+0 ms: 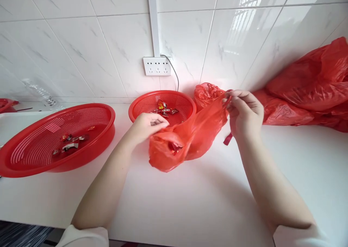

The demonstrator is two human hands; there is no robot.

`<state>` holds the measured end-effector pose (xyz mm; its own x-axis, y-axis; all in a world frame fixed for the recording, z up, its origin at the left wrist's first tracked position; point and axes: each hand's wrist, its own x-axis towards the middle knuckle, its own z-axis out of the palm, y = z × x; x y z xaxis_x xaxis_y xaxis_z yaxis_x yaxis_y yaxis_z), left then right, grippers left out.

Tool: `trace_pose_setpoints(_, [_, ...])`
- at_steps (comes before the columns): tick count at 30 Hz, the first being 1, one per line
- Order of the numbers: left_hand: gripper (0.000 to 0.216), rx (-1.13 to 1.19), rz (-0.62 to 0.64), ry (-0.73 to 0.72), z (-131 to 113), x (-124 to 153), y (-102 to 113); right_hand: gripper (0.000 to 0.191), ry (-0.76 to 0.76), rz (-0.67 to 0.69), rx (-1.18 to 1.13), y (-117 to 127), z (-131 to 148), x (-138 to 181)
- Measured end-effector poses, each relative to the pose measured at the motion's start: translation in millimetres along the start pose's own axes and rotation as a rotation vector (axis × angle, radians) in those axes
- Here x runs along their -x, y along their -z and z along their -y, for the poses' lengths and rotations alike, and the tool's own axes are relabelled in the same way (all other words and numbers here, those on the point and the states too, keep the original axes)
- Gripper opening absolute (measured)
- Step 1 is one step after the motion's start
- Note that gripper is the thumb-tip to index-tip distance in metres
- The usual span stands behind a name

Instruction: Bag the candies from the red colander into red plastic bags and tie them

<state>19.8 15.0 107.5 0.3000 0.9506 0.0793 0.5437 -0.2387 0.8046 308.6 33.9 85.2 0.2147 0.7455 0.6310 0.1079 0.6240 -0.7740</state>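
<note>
A small red plastic bag with a few wrapped candies inside lies on the white counter at the middle. My left hand pinches the bag's near-left edge. My right hand grips the bag's upper right corner and holds it raised, so the film is stretched between both hands. Right behind the bag stands a small red mesh basket holding a few wrapped candies.
A large red mesh basket with several candies sits at the left. Crumpled red bags pile against the tiled wall at the right, another behind the small basket. A wall socket and a clear bottle are at the back.
</note>
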Motion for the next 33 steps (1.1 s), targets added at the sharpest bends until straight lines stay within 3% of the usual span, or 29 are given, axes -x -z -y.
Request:
trace_pose_setpoints(2, [0.033, 0.12, -0.105, -0.024, -5.7, 2.1, 0.4, 0.017, 0.012, -0.09, -0.087, -4.3, 2.1, 3.5])
trace_pose_setpoints(4, [0.038, 0.121, -0.149, -0.041, -13.7, 7.6, 2.0, 0.019, 0.006, -0.029, -0.101, -10.1, 5.2, 8.2])
trace_pose_setpoints(8, [0.044, -0.209, 0.033, 0.021, -23.1, 23.0, 5.2, 0.025, 0.028, 0.04, -0.076, -16.9, 14.9, 16.2])
trace_pose_setpoints(12, [0.043, -0.464, 0.251, 0.121, -13.9, 27.0, 4.6, 0.024, 0.055, 0.054, 0.001, -14.7, 18.7, 18.7])
trace_pose_setpoints(15, [0.034, -0.428, 0.28, 0.172, -5.3, 20.4, 5.5, 0.026, 0.07, 0.015, 0.03, -11.8, 15.6, 18.1])
trace_pose_setpoints(18, [0.031, -0.196, 0.245, 0.189, -6.4, 14.3, 5.9, 0.038, 0.077, -0.016, 0.062, -12.0, 15.5, 19.5])
trace_pose_setpoints(20, [0.03, 0.009, 0.138, 0.096, -13.0, 13.6, 2.3, 0.052, 0.066, 0.118, 0.1, -15.5, 20.5, 24.0])
trace_pose_setpoints(22, [0.025, 0.205, 0.051, -0.064, -21.6, 15.5, -5.4, 0.071, 0.062, 0.381, 0.157, -22.3, 28.0, 31.6])
trace_pose_setpoints(24, [0.02, 0.333, 0.062, -0.231, -29.1, 18.6, -14.9, 0.08, 0.095, 0.621, 0.216, -30.7, 34.1, 40.3])
trace_pose_setpoints(26, [0.022, 0.384, 0.106, -0.352, -33.3, 21.1, -21.9, 0.051, 0.115, 0.73, 0.268, -37.6, 35.9, 46.8])
trace_pose_setpoints(28, [0.024, 0.382, 0.034, -0.423, -32.9, 21.9, -23.0, 0.015, 0.067, 0.698, 0.289, -40.1, 33.9, 48.5])
trace_pose_setpoints(31, [0.031, 0.283, -0.249, -0.423, -24.0, 19.5, -14.3, 0.011, -0.063, 0.546, 0.205, -35.8, 29.0, 42.9])
trace_pose_setpoints(33, [0.046, 0.17, -0.269, -0.317, -14.2, 16.7, -8.0, 0.01, -0.115, 0.448, 0.102, -31.1, 27.4, 37.7])
